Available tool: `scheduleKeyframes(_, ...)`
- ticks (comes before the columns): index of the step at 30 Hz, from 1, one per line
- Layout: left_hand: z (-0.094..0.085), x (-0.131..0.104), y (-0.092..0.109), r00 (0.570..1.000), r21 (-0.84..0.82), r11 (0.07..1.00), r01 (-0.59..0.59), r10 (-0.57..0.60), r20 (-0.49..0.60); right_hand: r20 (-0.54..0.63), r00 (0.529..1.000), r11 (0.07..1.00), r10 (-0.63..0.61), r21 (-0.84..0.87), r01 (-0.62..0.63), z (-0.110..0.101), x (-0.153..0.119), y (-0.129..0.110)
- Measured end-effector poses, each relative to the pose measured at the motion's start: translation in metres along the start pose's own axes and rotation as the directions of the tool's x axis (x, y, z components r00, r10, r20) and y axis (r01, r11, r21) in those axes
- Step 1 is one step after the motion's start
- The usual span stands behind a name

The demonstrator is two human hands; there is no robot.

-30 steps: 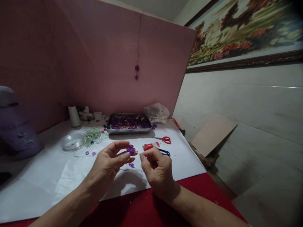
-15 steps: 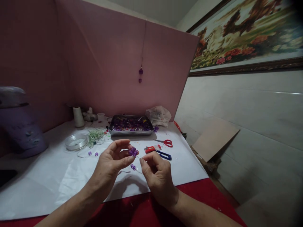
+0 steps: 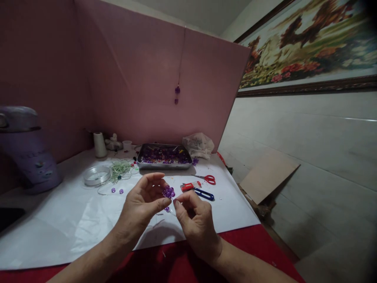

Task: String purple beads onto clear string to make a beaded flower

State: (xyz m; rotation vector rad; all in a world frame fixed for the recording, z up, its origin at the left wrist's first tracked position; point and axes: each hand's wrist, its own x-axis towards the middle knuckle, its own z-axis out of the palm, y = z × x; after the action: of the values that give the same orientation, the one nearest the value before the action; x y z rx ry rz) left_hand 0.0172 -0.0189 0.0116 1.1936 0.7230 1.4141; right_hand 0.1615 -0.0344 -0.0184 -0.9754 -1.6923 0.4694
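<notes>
My left hand (image 3: 147, 198) holds a cluster of purple beads (image 3: 169, 192) between thumb and fingers, above the white sheet. Close beside it, my right hand (image 3: 196, 218) pinches a thin clear line that runs to the cluster. Below the cluster, a few more purple beads (image 3: 167, 209) show between the hands, near the line. Two loose purple beads (image 3: 117, 191) lie on the sheet to the left. At the back stands a metal tray (image 3: 165, 166) filled with mostly purple beads.
Red-handled scissors (image 3: 209, 179), a red lighter (image 3: 190, 186) and a blue cutter (image 3: 204, 194) lie right of centre. A clear spool (image 3: 96, 176), green cord (image 3: 120, 169), thread cone (image 3: 99, 145) and purple bottle (image 3: 37, 157) are left. A plastic bag (image 3: 198, 144) sits behind.
The bead cluster has turned and moved slightly right and down in my left hand. The beads below it are now more hidden. The whole view has shifted a little.
</notes>
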Motion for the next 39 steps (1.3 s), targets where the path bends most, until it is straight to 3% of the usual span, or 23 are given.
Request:
scheduleKeyframes(9, 0.0004, 0.0006, 0.0017, 0.997, 0.010, 0.999, 0.048, -0.048, -0.061, -0.024, 1.000, 1.000, -0.001, 0.029, 0.002, -0.0014, 0.0005, -0.0037)
scheduleKeyframes(20, -0.0060, 0.0067, -0.0012, 0.935, -0.226, 0.926, 0.304, -0.336, -0.118, -0.063, 0.998, 1.000, -0.003, -0.007, 0.002, -0.0026, 0.0029, -0.0045)
scheduleKeyframes(33, -0.0086, 0.0072, -0.0027, 0.943, -0.279, 0.900, 0.334, -0.317, 0.106, -0.065, 0.998, 0.999, 0.005, -0.035, -0.007, -0.0042, 0.0030, -0.0029)
scheduleKeyframes(39, -0.0052, 0.0053, 0.0009, 0.937, -0.252, 0.903, 0.349, -0.330, 0.117, -0.063, 0.998, 0.999, 0.022, -0.048, -0.025, -0.0042, 0.0041, -0.0035)
